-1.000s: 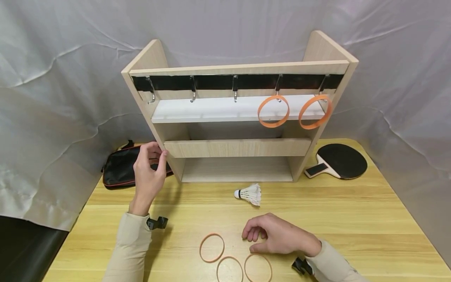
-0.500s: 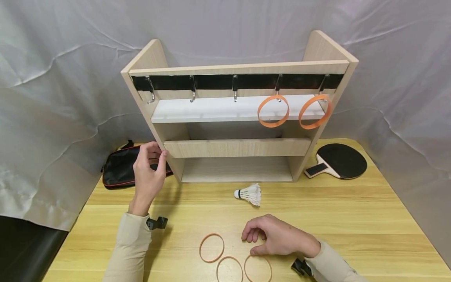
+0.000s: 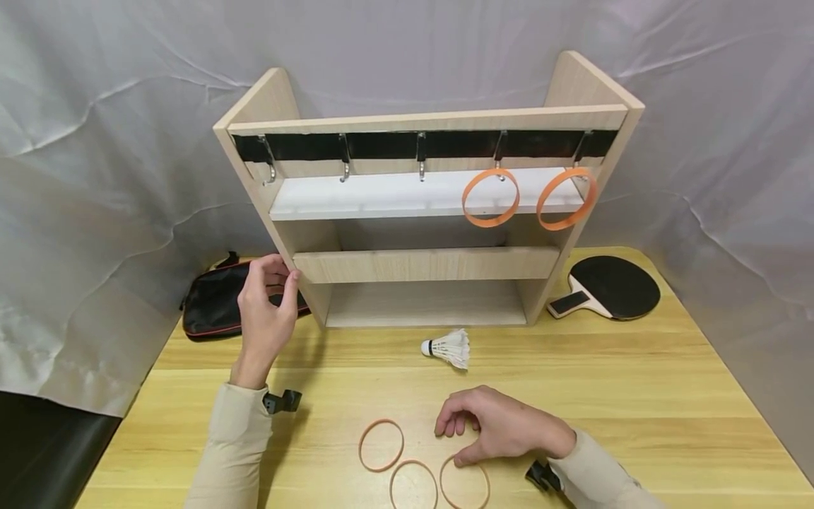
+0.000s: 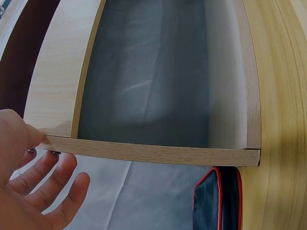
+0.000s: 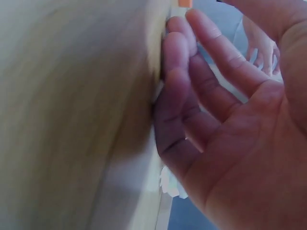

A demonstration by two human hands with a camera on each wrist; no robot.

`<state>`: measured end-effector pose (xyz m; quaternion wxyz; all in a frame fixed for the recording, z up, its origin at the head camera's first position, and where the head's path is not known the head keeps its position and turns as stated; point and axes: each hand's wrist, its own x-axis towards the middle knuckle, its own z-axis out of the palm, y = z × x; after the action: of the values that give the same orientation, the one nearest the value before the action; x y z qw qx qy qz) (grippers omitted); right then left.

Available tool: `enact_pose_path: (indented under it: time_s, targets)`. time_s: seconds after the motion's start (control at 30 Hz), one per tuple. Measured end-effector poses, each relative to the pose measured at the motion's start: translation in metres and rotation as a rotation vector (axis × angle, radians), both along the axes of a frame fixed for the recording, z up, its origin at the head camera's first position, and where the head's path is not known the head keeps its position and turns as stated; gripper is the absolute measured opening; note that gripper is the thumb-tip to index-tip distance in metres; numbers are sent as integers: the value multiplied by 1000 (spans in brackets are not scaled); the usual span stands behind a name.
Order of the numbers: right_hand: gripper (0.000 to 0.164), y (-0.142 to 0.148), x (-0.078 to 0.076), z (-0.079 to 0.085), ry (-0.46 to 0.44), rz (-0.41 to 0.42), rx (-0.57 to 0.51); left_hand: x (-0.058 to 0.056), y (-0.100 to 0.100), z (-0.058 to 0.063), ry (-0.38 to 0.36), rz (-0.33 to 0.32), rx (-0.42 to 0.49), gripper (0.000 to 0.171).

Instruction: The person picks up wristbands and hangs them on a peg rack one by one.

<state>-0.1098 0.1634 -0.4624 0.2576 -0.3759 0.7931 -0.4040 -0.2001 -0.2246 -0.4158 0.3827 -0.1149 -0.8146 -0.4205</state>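
My left hand [image 3: 267,311] holds the left side panel of a pale wooden shelf rack [image 3: 426,266], thumb on its front edge and fingertips at its outer side. In the left wrist view, the thumb [image 4: 31,136] touches the panel edge [image 4: 158,152]. My right hand [image 3: 505,428] is low over the table, fingers loosely bent. Its thumb touches the top of the right orange ring [image 3: 487,488]. Beside that lie a middle ring [image 3: 436,481] and a left ring [image 3: 402,442]. Two more orange rings, one [image 3: 490,223] and another [image 3: 559,225], hang from the rack's right hooks.
Several metal hooks line the rack's black strip [image 3: 381,145]. A shuttlecock [image 3: 450,349] lies in front of the rack. To the right is a black table tennis bat [image 3: 615,286]; to the left, a black red-trimmed case [image 3: 213,304]. Grey cloth [image 3: 413,42] surrounds the table.
My right thumb has come down a little onto the right ring's top edge. The left hand keeps its place on the rack. The head view has shifted slightly.
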Motion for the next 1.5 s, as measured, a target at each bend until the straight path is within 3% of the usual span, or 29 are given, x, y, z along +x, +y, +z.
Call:
enact_pose_path:
  time_s: [0.33,0.53,0.83,1.5]
  targets:
    - [25,3,-5,-4,-13,41,-13,0,0,1,-2,0,2,29]
    - [15,3,-4,-5,70,73,-15,0,0,0,-4,1,1,30]
    - [15,2,-3,-6,132,71,-2,0,-1,0,-9,7,2,30]
    - [7,0,-3,-2,-35,8,-136,0,0,2,-7,-8,1,30]
